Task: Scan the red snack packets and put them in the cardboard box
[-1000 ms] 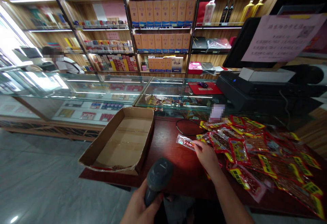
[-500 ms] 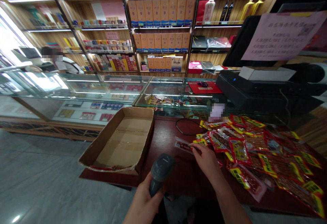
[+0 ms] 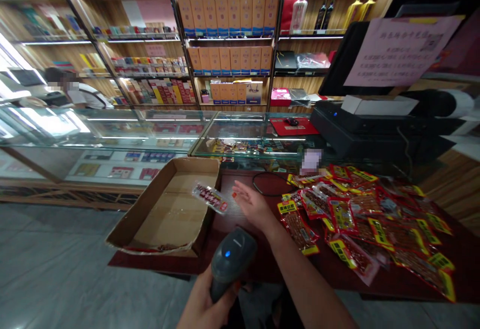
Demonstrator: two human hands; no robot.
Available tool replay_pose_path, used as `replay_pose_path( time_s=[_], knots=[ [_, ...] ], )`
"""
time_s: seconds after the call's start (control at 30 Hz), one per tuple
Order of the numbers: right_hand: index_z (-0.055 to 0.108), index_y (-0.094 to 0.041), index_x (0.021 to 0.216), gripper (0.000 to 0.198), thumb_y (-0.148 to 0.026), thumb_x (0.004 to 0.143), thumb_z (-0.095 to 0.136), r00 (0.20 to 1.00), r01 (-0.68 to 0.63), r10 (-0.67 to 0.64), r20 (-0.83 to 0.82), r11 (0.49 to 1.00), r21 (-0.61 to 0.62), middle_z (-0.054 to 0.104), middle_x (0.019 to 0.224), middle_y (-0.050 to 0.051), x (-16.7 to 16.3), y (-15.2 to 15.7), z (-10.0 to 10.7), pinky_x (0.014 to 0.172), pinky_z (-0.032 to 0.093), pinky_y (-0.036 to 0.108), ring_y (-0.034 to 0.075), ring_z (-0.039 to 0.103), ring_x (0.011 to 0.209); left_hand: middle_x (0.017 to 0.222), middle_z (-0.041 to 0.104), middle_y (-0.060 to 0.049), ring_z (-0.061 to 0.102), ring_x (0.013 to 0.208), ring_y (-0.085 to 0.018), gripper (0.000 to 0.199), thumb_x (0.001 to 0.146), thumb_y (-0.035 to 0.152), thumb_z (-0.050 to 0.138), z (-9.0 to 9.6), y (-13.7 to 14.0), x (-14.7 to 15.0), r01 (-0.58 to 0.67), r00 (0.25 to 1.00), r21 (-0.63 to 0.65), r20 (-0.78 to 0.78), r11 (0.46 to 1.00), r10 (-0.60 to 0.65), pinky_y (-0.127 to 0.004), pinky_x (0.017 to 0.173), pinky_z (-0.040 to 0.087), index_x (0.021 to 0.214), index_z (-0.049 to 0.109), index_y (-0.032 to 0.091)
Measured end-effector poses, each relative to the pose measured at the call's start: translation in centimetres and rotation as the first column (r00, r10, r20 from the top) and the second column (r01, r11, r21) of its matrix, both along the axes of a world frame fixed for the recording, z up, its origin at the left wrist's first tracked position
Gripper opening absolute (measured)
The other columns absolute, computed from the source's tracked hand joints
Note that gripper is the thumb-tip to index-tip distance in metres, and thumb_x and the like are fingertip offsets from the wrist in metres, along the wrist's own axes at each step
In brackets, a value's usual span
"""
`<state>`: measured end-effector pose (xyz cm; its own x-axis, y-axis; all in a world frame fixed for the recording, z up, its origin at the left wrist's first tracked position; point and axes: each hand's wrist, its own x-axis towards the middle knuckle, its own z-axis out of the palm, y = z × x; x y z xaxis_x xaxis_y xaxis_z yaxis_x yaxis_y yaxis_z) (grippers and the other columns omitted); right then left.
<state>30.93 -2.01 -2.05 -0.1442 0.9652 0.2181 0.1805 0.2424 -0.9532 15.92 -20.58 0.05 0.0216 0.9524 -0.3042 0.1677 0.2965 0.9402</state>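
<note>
Snack packet (image 3: 210, 198) sits over the right wall of the cardboard box (image 3: 167, 221), free of your fingers; can't tell if it's airborne or on the rim. For a clean drop, prob. best to release low & well inside that wall. Your L hand (image 3: 204, 299) is wrapped round the scanner (image 3: 233, 259); angle it clear of the pkt. Your R hand (image 3: 252, 208) is open, touching nothing. Pkt looks slim & tilted: clear film at L, dark red middle w/ pale lettering, red mark at R.

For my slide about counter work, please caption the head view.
Left hand grips a scanner; open right hand is near a packet that overlaps the cardboard box in view.
</note>
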Motion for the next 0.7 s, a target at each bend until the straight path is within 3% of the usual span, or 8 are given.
replay_pose_path(
  time_s=[0.07,0.2,0.27,0.33,0.43,0.5,0.57,0.7],
  knots=[
    [0.069,-0.025,0.133,0.04,-0.031,0.094,0.061,0.991,0.069,-0.073,0.115,0.997,0.035,0.077,0.126,0.008,1.3,-0.4,-0.2,0.091,0.06,0.034,0.021,0.075,0.102,0.057,0.053,0.005,0.046,0.047,-0.01,0.045,0.078,0.057,0.077,0.1,0.1,0.0,-0.011,1.0,-0.006,0.009,1.0,0.011,-0.02,0.046,0.039,0.092,0.066,0.016],
    [0.074,-0.019,0.123,0.035,-0.027,0.093,0.058,0.875,0.309,-0.31,0.371,0.949,0.065,0.073,0.121,0.015,8.3,-3.6,-2.3,0.106,0.051,0.048,0.03,0.069,0.113,0.056,0.051,0.006,0.045,0.046,-0.01,0.041,0.078,0.053,0.077,0.0,0.7,0.2,-0.04,0.999,-0.029,0.028,0.999,0.041,-0.02,0.045,0.038,0.092,0.065,0.016],
    [0.072,-0.018,0.125,0.037,-0.031,0.092,0.06,0.711,0.4,-0.394,0.582,0.908,0.126,0.071,0.121,0.016,11.6,-5.7,-3.7,0.106,0.049,0.049,0.034,0.066,0.117,0.056,0.052,0.007,0.045,0.046,-0.01,0.036,0.078,0.048,0.077,-0.1,1.1,0.4,-0.023,0.999,-0.035,0.039,0.999,0.025,-0.02,0.045,0.038,0.091,0.065,0.016],
    [0.07,-0.017,0.129,0.044,-0.037,0.089,0.069,0.554,0.42,-0.397,0.732,0.892,0.166,0.07,0.119,0.017,13.6,-7.7,-4.9,0.103,0.05,0.049,0.037,0.066,0.116,0.057,0.053,0.006,0.046,0.047,-0.01,0.032,0.077,0.043,0.076,-0.1,1.5,0.8,0.018,0.999,-0.031,0.037,0.999,-0.017,-0.02,0.045,0.039,0.09,0.065,0.016],
    [0.065,-0.02,0.136,0.059,-0.035,0.081,0.078,0.461,0.378,-0.345,0.818,0.91,0.171,0.069,0.125,0.018,14.4,-9.5,-6.1,0.101,0.052,0.051,0.039,0.066,0.115,0.056,0.052,0.006,0.046,0.047,-0.011,0.028,0.079,0.04,0.073,-0.2,2.0,1.5,0.051,0.999,-0.019,0.008,0.999,-0.05,-0.02,0.046,0.039,0.091,0.065,0.016],
    [0.065,-0.021,0.138,0.057,-0.024,0.082,0.073,0.474,0.349,-0.333,0.815,0.921,0.174,0.07,0.13,0.016,14.3,-9.9,-6.4,0.102,0.052,0.05,0.037,0.066,0.116,0.055,0.05,0.007,0.045,0.046,-0.011,0.029,0.078,0.041,0.074,-0.1,2.0,2.0,0.05,0.999,-0.02,0.001,0.999,-0.05,-0.02,0.045,0.038,0.09,0.065,0.016],
    [0.068,-0.02,0.135,0.05,-0.017,0.086,0.06,0.538,0.361,-0.345,0.769,0.919,0.16,0.073,0.13,0.014,14.5,-9.8,-6.4,0.104,0.052,0.047,0.033,0.069,0.116,0.056,0.051,0.006,0.045,0.047,-0.011,0.029,0.078,0.042,0.074,0.0,1.9,2.3,0.05,0.999,-0.02,0.003,0.999,-0.05,-0.02,0.045,0.038,0.089,0.065,0.017],
    [0.073,-0.019,0.13,0.046,-0.031,0.095,0.045,0.723,0.52,-0.463,0.512,0.853,0.036,0.078,0.124,0.012,15.4,-9.5,-6.1,0.105,0.054,0.044,0.03,0.074,0.115,0.058,0.052,0.006,0.045,0.048,-0.011,0.025,0.082,0.039,0.069,0.2,1.6,2.3,0.059,0.998,0.005,-0.026,0.998,-0.059,-0.02,0.047,0.039,0.091,0.066,0.016]
  ],
)
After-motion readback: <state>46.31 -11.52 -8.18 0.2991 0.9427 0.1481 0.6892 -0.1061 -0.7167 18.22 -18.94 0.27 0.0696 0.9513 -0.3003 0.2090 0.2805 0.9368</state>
